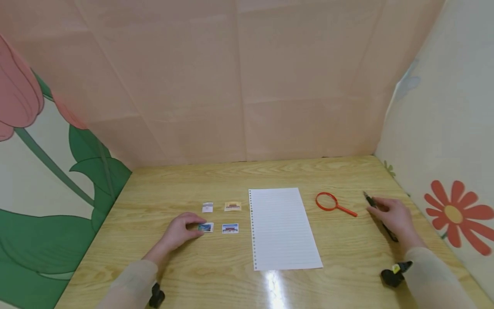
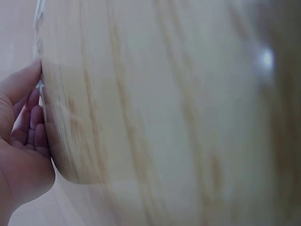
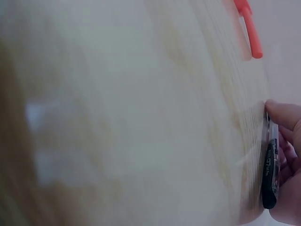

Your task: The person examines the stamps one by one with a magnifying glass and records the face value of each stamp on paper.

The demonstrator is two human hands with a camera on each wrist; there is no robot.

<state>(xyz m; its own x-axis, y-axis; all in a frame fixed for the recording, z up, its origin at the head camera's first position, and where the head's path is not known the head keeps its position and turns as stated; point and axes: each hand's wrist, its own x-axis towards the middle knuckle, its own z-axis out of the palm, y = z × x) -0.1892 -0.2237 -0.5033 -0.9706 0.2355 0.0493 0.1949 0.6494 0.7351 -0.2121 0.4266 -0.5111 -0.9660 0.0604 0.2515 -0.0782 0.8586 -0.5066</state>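
Observation:
In the head view, my left hand (image 1: 181, 231) pinches the left end of a blue-green postage stamp (image 1: 207, 227) flat on the wooden table, its fingertips covering part of the picture. The left wrist view has thumb and fingers low against the tabletop, the stamp mostly hidden there. To its right is a stamp with a red building (image 1: 230, 228); behind lie a pale stamp (image 1: 207, 207) and a yellowish one (image 1: 233, 206). My right hand (image 1: 394, 216) holds a black pen (image 3: 269, 176) between thumb and fingers at the table's right side, the tip pointing away to the left.
A lined loose-leaf sheet (image 1: 283, 229) with punched holes down its left edge lies mid-table. Right of it, a red magnifying glass (image 1: 327, 201) lies with its handle toward my right hand. A pink cloth (image 1: 239, 86) hangs behind the table (image 1: 185, 274); patterned walls flank both sides.

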